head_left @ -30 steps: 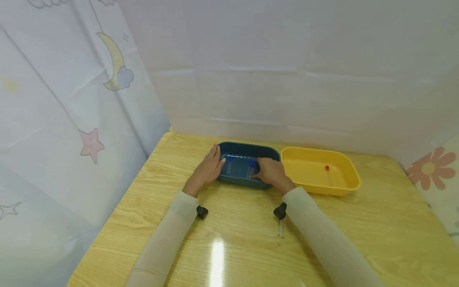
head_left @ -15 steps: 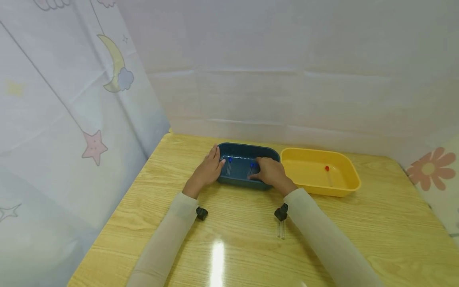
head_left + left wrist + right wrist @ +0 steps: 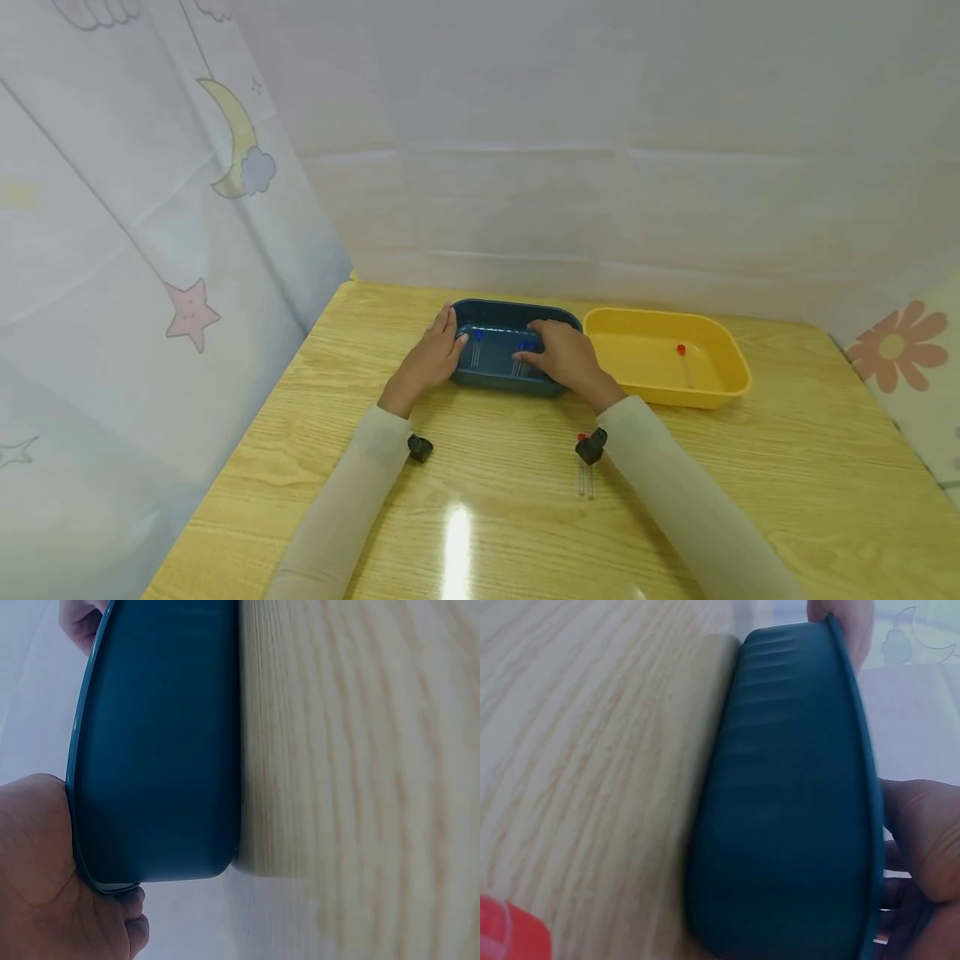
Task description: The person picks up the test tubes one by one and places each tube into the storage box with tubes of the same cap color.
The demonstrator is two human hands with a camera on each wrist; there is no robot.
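Observation:
A dark blue plastic basin (image 3: 517, 384) stands on the table. My left hand (image 3: 429, 360) grips its left end, thumb over the rim and fingers outside, as the left wrist view also shows. Inside lie clear tubes with blue caps: one tube (image 3: 476, 350) near the left hand and a pair of tubes (image 3: 523, 344) by the right hand. My right hand (image 3: 564, 352) reaches over the basin's right side, its straight thumb spread from the fingers and crossing the pair. Its fingertips are partly hidden behind the rim in the right wrist view.
A yellow basin (image 3: 686, 402) stands right beside the blue one, holding a red-capped tube (image 3: 686, 368). More clear tubes (image 3: 587, 482) with a red cap (image 3: 510, 930) lie on the table (image 3: 480, 467) under the right wrist. A pale printed cloth (image 3: 480, 208) hangs behind and left.
My right thumb has lifted away from the table side and spread from the fingers, uncovering more of the blue-capped pair. A red cap shows by the right wrist. The left hand stays put.

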